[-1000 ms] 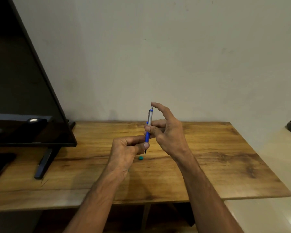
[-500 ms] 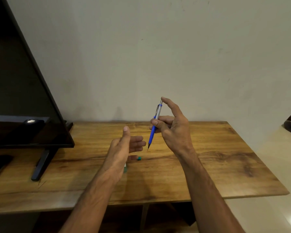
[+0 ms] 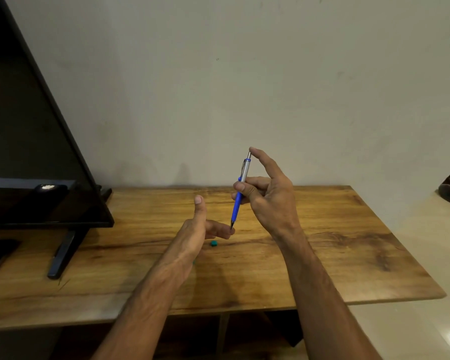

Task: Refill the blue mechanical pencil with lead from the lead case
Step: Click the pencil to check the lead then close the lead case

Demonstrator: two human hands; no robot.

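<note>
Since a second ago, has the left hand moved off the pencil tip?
Yes. The left hand has opened, dropping slightly toward the table's near edge; fingertips remain near the blue mechanical pencil tip.

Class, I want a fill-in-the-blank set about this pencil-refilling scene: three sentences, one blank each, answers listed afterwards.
1. The blue mechanical pencil is gripped by the ____ hand.
2. The pencil's tip points ____, toward the fingers of the open left hand.
3. A small teal piece lies on the ____ table.

Missing words: right; down; wooden
</note>
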